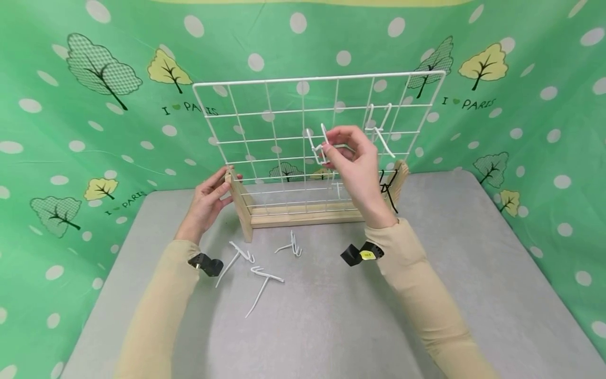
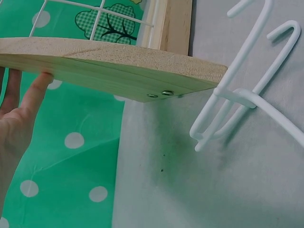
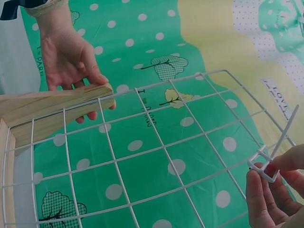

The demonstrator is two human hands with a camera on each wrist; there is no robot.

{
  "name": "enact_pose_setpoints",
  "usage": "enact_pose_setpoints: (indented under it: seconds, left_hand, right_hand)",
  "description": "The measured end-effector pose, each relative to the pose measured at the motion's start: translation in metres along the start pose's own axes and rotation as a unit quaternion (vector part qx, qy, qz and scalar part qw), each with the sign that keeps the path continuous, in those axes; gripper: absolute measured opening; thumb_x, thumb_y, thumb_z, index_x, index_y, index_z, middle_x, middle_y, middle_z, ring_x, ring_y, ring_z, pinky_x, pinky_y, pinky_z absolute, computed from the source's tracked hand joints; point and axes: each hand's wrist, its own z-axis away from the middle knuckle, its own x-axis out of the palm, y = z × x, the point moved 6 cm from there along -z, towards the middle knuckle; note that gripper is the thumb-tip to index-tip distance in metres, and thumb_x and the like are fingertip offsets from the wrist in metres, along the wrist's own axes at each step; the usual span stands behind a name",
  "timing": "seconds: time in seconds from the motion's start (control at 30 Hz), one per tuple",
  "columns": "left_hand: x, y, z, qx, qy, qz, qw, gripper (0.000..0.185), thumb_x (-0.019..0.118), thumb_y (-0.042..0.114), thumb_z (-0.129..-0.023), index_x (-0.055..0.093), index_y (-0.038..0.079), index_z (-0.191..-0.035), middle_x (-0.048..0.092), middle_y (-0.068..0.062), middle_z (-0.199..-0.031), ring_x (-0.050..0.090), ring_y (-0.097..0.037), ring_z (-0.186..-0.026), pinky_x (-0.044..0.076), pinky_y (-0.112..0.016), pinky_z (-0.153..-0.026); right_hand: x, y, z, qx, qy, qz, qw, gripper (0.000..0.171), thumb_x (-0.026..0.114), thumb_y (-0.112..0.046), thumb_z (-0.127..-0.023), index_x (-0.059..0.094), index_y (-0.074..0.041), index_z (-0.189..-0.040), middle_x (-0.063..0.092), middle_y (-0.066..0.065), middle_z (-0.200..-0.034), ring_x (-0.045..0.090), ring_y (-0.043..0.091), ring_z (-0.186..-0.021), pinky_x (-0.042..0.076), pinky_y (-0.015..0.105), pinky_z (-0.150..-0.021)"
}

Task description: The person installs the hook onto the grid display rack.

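A white wire grid (image 1: pixel 318 79) stands in a wooden base, leaning back. My left hand (image 1: pixel 207 199) grips the top of the left wooden side piece (image 1: pixel 241 206), thumb on one face and fingers on the other, as the right wrist view shows. My right hand (image 1: pixel 356 164) pinches a white wire hook (image 1: pixel 311 140) between thumb and fingers in front of the grid's middle. In the right wrist view, the fingers partly cover this hook (image 3: pixel 271 176). Another white hook (image 1: pixel 384 143) hangs on the grid's right part, and a black hook (image 1: pixel 389 190) hangs below it.
Three white hooks lie on the grey table before the rack: one at the left (image 1: pixel 233 259), one nearer me (image 1: pixel 266 276), one by the base (image 1: pixel 293 245). A wooden bar (image 1: pixel 307 217) joins the side pieces. Green patterned cloth (image 1: pixel 118 163) surrounds the table's back and sides.
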Motion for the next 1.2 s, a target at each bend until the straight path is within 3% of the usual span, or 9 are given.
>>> enact_pose_setpoints:
  seconds: [0.2,0.4,0.77,1.2]
  left_hand:
    - [-0.001,0.0,0.001,0.001,0.001,0.005,1.0,0.04,0.05,0.002,-0.1,0.057,0.017,-0.137,0.058,-0.01,-0.131,0.051,-0.021,-0.122,0.052,-0.034,-0.091]
    - [-0.002,-0.001,0.001,0.004,0.002,0.007,1.0,0.04,0.05,0.002,-0.1,0.057,0.018,-0.137,0.061,-0.003,-0.126,0.051,-0.021,-0.121,0.052,-0.034,-0.09]
    - [0.0,-0.001,0.001,0.01,0.003,0.007,0.9999,0.038,0.053,0.005,-0.099,0.058,0.016,-0.136,0.062,-0.004,-0.124,0.054,-0.022,-0.119,0.052,-0.034,-0.091]
    - [0.0,0.0,0.001,0.019,-0.007,0.007,0.9998,0.04,0.05,0.002,-0.1,0.057,0.015,-0.137,0.06,-0.007,-0.127,0.053,-0.023,-0.12,0.052,-0.033,-0.091]
  right_hand:
    - [0.003,-0.001,-0.005,0.002,0.011,-0.006,1.0,0.017,0.062,0.009,-0.089,0.061,0.003,-0.105,0.061,0.012,-0.094,0.064,0.021,-0.075,0.059,0.031,-0.066]
    - [0.004,-0.003,-0.01,0.003,0.014,-0.012,1.0,0.017,0.062,0.01,-0.089,0.061,0.003,-0.105,0.061,0.012,-0.094,0.064,0.021,-0.075,0.059,0.031,-0.067]
    - [0.003,-0.009,-0.022,-0.003,0.021,-0.04,0.999,0.015,0.063,0.009,-0.089,0.062,0.002,-0.101,0.061,0.013,-0.096,0.065,0.028,-0.082,0.06,0.033,-0.07]
    - [0.004,-0.007,-0.031,0.007,0.044,-0.067,0.997,0.016,0.064,0.011,-0.087,0.061,0.002,-0.101,0.06,0.014,-0.093,0.065,0.025,-0.079,0.06,0.035,-0.072]
